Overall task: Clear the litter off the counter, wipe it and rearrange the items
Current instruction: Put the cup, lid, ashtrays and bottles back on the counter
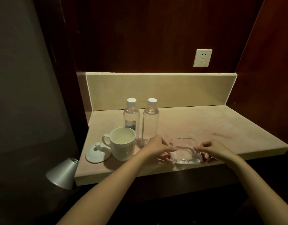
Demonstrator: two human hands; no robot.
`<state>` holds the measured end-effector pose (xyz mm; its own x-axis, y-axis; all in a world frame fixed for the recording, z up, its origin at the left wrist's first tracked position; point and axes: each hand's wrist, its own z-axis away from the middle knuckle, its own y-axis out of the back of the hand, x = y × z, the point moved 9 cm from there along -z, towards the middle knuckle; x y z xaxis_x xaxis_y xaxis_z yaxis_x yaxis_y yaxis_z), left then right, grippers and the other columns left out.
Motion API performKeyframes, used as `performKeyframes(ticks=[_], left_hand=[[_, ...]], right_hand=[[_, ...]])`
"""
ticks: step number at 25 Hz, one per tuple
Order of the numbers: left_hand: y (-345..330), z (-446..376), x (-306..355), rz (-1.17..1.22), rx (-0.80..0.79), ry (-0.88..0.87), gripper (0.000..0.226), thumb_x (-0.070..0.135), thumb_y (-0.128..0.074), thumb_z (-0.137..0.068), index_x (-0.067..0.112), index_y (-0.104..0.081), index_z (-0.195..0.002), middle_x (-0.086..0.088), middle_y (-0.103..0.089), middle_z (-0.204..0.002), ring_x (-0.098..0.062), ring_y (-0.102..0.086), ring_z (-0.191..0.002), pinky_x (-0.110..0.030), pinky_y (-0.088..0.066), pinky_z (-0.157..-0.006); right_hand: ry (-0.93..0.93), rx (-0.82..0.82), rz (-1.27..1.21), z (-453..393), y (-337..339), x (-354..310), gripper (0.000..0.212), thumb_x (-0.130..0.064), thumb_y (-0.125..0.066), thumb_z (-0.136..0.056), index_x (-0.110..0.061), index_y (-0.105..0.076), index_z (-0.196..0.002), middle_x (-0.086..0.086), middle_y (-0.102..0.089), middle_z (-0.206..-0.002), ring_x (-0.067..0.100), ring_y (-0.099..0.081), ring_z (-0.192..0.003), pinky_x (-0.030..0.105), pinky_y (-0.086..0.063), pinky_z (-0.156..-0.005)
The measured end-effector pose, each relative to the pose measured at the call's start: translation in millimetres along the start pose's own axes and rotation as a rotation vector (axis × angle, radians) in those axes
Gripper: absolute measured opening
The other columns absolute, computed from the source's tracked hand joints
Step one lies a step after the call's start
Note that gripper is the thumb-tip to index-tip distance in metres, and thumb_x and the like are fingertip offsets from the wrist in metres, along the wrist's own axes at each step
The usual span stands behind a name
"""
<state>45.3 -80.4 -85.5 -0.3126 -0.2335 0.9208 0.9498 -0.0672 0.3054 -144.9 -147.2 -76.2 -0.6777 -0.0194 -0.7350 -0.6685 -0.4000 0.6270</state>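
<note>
I have both hands on the glass ashtray (185,151), which sits at the front edge of the counter (205,124), about midway along it. My left hand (158,147) pinches its left rim with thumb and curled fingers; my right hand (211,149) grips the right rim the same way. I cannot tell whether the ashtray is resting on the stone or just lifted.

I see no litter on the counter, so I judge this to be the rearranging step, with the ashtray being placed. Near the front left corner stand a white mug (122,146) and, touching or just beside it on the left, its lid (97,154) lying knob up. Behind the mug, two capped water bottles (140,120) stand upright side by side, toward the back left. A faint dark smear (221,134) shows toward the right edge.

The next move, I think, calls for a level, two-handed carry: the glass is smooth and near the edge, so it should go inward, away from the drop, without knocking the nearer bottle. The lid looks like it wants to go on the mug afterward.
</note>
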Motion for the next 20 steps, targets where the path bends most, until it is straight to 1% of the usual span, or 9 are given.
performKeyframes(ticks=[2, 4, 6, 9, 11, 15, 16, 18, 20], left_hand=[[0, -15, -2, -0.041, 0.057, 0.007, 0.032, 0.026, -0.077, -0.080, -0.004, -0.071, -0.087, -0.013, -0.069, -0.077, -0.022, -0.067, -0.073, -0.042, -0.057, -0.080], [1, -23, -1, -0.097, 0.105, 0.010, 0.030, 0.029, -0.077, -0.078, 0.000, -0.072, -0.086, -0.011, -0.072, -0.081, -0.023, -0.070, -0.081, -0.044, -0.057, -0.084], [3, -27, 1, -0.133, 0.118, 0.010, 0.031, 0.031, -0.077, -0.079, 0.001, -0.073, -0.088, -0.011, -0.073, -0.086, -0.023, -0.070, -0.085, -0.041, -0.057, -0.084], [3, -28, 2, -0.158, 0.106, 0.016, 0.032, 0.030, -0.074, -0.081, 0.001, -0.072, -0.092, -0.010, -0.074, -0.086, -0.021, -0.070, -0.084, -0.038, -0.058, -0.082], [4, -25, 0, -0.111, 0.074, 0.037, 0.032, 0.028, -0.073, -0.082, -0.002, -0.071, -0.094, -0.012, -0.073, -0.086, -0.022, -0.071, -0.080, -0.037, -0.059, -0.078], [12, -7, -3, -0.025, 0.043, 0.070, 0.032, 0.024, -0.073, -0.083, -0.003, -0.068, -0.099, -0.015, -0.071, -0.086, -0.021, -0.071, -0.070, -0.030, -0.057, -0.062], [13, 0, -3, -0.031, 0.028, 0.062, 0.032, 0.023, -0.072, -0.084, -0.003, -0.067, -0.103, -0.015, -0.070, -0.087, -0.018, -0.071, -0.067, -0.026, -0.057, -0.059], [14, 14, -5, -0.080, -0.011, 0.040, 0.035, 0.022, -0.071, -0.085, -0.003, -0.065, -0.109, -0.013, -0.071, -0.088, -0.015, -0.071, -0.067, -0.021, -0.055, -0.057], [16, 30, -9, -0.165, -0.070, 0.026, 0.037, 0.026, -0.070, -0.086, 0.000, -0.064, -0.112, -0.009, -0.072, -0.088, -0.012, -0.071, -0.069, -0.018, -0.054, -0.056]], right_hand=[[-0.003, 0.013, 0.023, -14, 3, 5, 0.034, -0.032, -0.065, -0.086, 0.001, -0.067, -0.083, 0.007, -0.065, -0.065, 0.007, -0.061, -0.046, 0.018, -0.046, -0.045], [-0.018, 0.026, 0.035, -23, 4, 7, 0.031, -0.032, -0.065, -0.086, -0.001, -0.066, -0.082, 0.007, -0.065, -0.064, 0.008, -0.060, -0.045, 0.018, -0.045, -0.044], [-0.033, 0.031, 0.030, -28, 3, 9, 0.031, -0.031, -0.066, -0.086, 0.001, -0.067, -0.084, 0.007, -0.064, -0.063, 0.008, -0.058, -0.043, 0.017, -0.044, -0.043], [-0.031, 0.053, 0.041, -33, 3, 10, 0.034, -0.032, -0.067, -0.084, 0.002, -0.067, -0.083, 0.008, -0.062, -0.063, 0.011, -0.054, -0.044, 0.017, -0.041, -0.041], [-0.015, 0.086, 0.083, -31, 5, 8, 0.029, -0.032, -0.067, -0.084, -0.004, -0.066, -0.081, 0.008, -0.063, -0.066, 0.013, -0.056, -0.050, 0.018, -0.043, -0.043], [0.064, 0.189, 0.081, -14, 14, -9, 0.019, -0.028, -0.067, -0.084, -0.011, -0.059, -0.085, 0.010, -0.066, -0.078, 0.022, -0.066, -0.065, 0.032, -0.058, -0.058], [0.096, 0.197, 0.097, -7, 13, -15, 0.017, -0.027, -0.068, -0.084, -0.012, -0.059, -0.086, 0.009, -0.066, -0.078, 0.020, -0.066, -0.064, 0.030, -0.057, -0.056], [0.156, 0.163, 0.134, 10, 1, -31, 0.015, -0.027, -0.068, -0.084, -0.015, -0.059, -0.087, 0.004, -0.065, -0.078, 0.012, -0.063, -0.059, 0.018, -0.049, -0.047], [0.199, 0.099, 0.170, 29, -20, -48, 0.016, -0.030, -0.067, -0.085, -0.016, -0.060, -0.088, 0.002, -0.066, -0.077, 0.009, -0.061, -0.056, 0.017, -0.044, -0.046]])
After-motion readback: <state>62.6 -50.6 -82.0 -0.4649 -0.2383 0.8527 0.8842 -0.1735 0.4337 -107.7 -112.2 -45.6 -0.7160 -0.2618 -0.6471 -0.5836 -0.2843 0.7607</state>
